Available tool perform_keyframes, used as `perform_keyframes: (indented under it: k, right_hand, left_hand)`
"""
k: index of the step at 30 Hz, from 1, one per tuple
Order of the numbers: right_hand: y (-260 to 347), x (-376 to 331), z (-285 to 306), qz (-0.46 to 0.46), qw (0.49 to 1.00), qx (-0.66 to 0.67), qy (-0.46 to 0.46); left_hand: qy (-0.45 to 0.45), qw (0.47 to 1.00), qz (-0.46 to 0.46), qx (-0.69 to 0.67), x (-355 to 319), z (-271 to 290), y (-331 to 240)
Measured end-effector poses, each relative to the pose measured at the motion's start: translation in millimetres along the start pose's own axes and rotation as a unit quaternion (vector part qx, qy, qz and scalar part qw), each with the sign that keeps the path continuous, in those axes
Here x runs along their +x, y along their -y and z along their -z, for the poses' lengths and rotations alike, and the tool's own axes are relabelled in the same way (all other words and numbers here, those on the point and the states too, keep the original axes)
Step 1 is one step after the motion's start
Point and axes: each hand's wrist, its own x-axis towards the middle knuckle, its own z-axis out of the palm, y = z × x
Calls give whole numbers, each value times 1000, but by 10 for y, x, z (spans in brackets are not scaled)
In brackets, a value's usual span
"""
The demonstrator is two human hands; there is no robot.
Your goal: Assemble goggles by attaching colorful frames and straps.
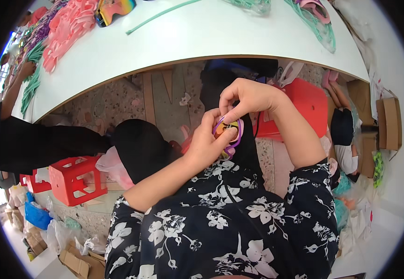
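Note:
Over my lap, my left hand [207,143] is closed round a small pair of goggles [232,149] with a purple rim and a shiny yellow-orange lens. The thumb presses on the lens. From above, my right hand [246,98] bends down to the rim's upper edge. Its thumb and fingers pinch there, close to the left fingertips. Whether a strap end is between them is too small to tell. Part of the goggles is covered by my fingers.
A white table [178,35] curves ahead, bearing pink straps [69,30], a green strap [162,16] and rainbow-lensed goggles [113,11]. Red stools stand left [77,180] and right [306,109]. Another person's dark-clothed leg [48,145] reaches in from the left. Cardboard boxes [389,123] stand at right.

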Motion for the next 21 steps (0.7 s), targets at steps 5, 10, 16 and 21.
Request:
perform_keyframes:
  k: [5,10,16,21]
  right_hand:
    - [-660,37,-243,107,981,33,-158]
    - [-625,-267,-852,63,882,62,-464]
    - [-587,-416,-1449,31,843,295,-449]
    - [-668,-529,-1473,48,820,359,-443]
  left_hand:
    - [-3,994,67,-90,76,-108,297]
    - [-17,982,142,-121,124,-81,106]
    - [-17,993,93,-69,163,-136,184]
    - [34,986,93,-137,106,-76,267]
